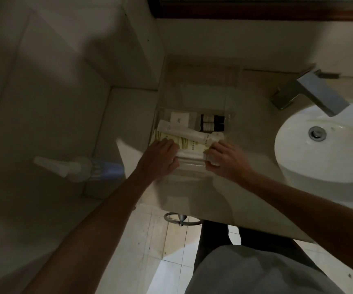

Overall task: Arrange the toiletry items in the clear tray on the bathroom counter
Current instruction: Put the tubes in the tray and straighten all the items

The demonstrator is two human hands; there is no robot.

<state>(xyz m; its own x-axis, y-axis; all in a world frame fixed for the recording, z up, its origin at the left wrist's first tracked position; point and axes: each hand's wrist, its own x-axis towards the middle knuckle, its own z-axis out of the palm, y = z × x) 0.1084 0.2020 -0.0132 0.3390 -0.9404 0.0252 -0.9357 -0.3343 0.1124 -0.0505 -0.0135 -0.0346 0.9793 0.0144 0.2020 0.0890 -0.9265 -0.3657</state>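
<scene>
Lying dim under low light, the beige counter [194, 194] meets tiled walls at 11 o'clock; a white sink [328, 149] with a steel tap [311, 93] sits at 3 o'clock; writing on the packets is too blurred to read; the clear tray [192, 98] at 12 o'clock holds two dark bottles [211, 123], a white sachet [179, 119] and pale tubes [190, 134]; left hand [160, 159] and right hand [224, 160] curl onto the tray's near edge, pinching the tubes' ends.
</scene>
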